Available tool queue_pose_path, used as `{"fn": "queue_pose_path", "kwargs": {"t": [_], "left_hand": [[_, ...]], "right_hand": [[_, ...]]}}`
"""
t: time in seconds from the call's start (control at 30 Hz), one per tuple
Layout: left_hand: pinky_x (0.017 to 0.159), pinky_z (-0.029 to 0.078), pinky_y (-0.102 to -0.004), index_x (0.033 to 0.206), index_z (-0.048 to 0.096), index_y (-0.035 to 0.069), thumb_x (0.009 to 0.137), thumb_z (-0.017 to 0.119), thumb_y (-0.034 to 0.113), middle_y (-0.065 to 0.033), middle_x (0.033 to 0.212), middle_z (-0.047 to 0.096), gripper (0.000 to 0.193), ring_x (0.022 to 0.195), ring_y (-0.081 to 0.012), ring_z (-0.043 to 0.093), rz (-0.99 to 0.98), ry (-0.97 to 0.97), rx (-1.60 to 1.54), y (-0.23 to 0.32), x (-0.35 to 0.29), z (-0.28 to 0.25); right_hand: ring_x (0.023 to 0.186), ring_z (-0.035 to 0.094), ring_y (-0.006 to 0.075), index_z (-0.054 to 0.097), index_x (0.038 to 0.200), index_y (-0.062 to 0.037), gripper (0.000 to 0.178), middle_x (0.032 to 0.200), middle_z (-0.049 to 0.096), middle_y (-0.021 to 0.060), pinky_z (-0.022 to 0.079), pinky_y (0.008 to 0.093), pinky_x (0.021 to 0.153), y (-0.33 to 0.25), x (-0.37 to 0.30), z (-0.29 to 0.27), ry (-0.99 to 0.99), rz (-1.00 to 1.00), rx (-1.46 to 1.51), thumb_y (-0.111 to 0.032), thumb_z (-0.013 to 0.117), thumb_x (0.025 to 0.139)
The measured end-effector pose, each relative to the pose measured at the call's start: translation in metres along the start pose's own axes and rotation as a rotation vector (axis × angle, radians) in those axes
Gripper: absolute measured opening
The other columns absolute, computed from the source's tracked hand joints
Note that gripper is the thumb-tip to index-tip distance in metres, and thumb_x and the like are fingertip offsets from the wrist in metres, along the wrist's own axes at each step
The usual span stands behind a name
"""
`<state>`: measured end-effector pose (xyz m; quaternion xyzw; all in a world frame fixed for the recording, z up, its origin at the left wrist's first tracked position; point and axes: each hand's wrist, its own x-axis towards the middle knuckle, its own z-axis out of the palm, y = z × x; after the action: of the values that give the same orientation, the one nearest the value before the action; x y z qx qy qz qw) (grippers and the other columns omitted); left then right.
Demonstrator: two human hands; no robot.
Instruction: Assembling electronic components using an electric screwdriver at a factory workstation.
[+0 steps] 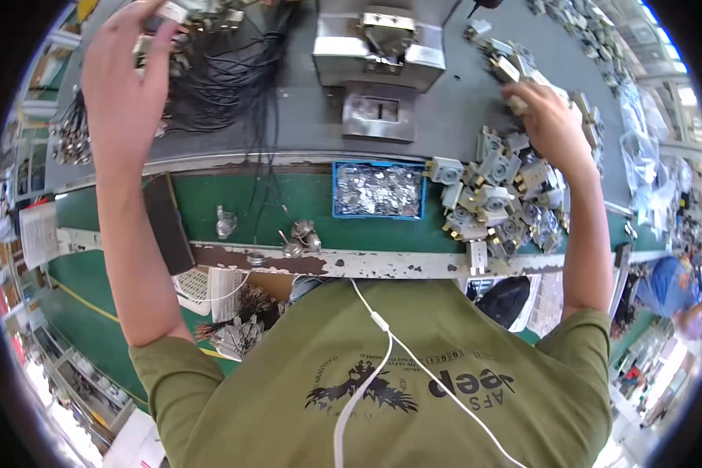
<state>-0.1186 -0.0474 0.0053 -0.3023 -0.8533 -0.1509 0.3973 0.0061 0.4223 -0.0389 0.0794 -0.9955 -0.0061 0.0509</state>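
Observation:
My left hand (pixel 125 74) reaches to the far left, with thumb and forefinger closed about a small white block (pixel 172 12) at the picture's upper edge. Beside it a bundle of black cables (pixel 230 82) with metal ends lies on the grey bench mat. At the right, my right hand (pixel 552 121) curls its fingers on a small pale block-shaped part (pixel 517 104). Most of that part is hidden by the fingers. Around and below this hand spreads a heap of boxy metal parts (pixel 493 197) with round faces and brass-coloured tabs.
A steel fixture (pixel 341 58) stands at the back centre, with a slotted metal block (pixel 380 113) before it. Nearer is a blue tray (pixel 334 191) of small shiny pieces. Loose metal parts (pixel 304 235) lie near the front edge. White earphone cord (pixel 379 320) hangs over my shirt.

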Motion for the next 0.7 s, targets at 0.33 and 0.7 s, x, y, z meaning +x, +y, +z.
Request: {"fn": "queue_pose_path", "kwargs": {"t": [0.33, 0.7], "left_hand": [[0.093, 0.051, -0.04, 0.122, 0.07, 0.01, 0.09, 0.071, 0.004, -0.0126, 0.123, 0.065, 0.033, 0.108, -0.0322, 0.065, 0.133, -0.178, 0.2, 0.041, -0.014, -0.023], [0.089, 0.047, -0.0327, 0.1, 0.071, 0.011, 0.075, 0.071, 0.011, -0.0072, 0.105, 0.061, 0.025, 0.104, -0.0221, 0.061, 0.37, -1.078, -0.071, 0.096, -0.091, -0.034]], "right_hand": [[0.122, 0.065, 0.025, 0.056, 0.147, -0.0069, 0.051, 0.136, 0.067, 0.0137, 0.05, 0.0402, 0.103, -0.01, -0.007, -0.001, 0.081, 0.014, 0.656, -0.004, 0.066, 0.096], [0.102, 0.067, 0.0162, 0.033, 0.161, -0.0036, 0.064, 0.132, 0.064, 0.0155, 0.053, 0.0291, 0.09, -0.139, 0.01, -0.015, -0.301, 0.026, 1.505, -0.006, 0.059, 0.102]]}}
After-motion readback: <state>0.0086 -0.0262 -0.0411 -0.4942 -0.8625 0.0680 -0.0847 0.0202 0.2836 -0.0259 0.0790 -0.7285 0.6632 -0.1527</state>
